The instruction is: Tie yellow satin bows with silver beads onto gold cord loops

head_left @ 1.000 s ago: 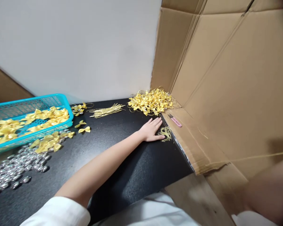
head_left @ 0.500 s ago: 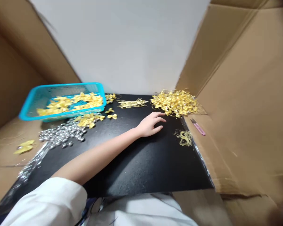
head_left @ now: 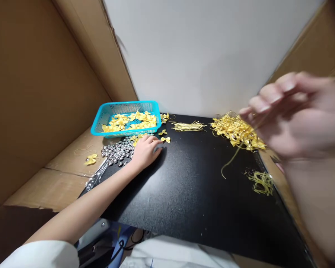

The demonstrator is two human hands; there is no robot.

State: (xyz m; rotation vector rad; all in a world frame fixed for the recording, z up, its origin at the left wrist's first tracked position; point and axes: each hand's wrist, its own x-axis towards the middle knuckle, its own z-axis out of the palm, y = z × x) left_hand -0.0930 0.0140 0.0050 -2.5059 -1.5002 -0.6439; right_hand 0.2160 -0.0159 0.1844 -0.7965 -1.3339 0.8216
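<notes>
My left hand (head_left: 145,152) reaches to the small yellow bows beside the basket. Its index finger stretches toward a single yellow bow (head_left: 165,140), and its thumb stands apart. I cannot tell whether a fingertip touches that bow. Yellow bows (head_left: 136,139) partly hidden by the hand lie behind it, with a heap of silver beads (head_left: 118,152) to its left. Raised close to the camera at right, my right hand (head_left: 298,115) is blurred, its fingers curled. From it hangs a thin yellow cord (head_left: 231,160), the lower end curving over the black tabletop (head_left: 184,193).
A turquoise basket (head_left: 96,126) holds more yellow bows. Cut yellow cords (head_left: 188,126) lie at the back. At right are a pile of bows with cords (head_left: 236,130), cord scraps (head_left: 262,183) and partly hidden snips (head_left: 276,162). One beaded bow (head_left: 91,159) lies on cardboard at left.
My left hand has moved left, from near the finished pile to the loose bows by the basket. My right hand has come into view with a cord. The view has shifted left.
</notes>
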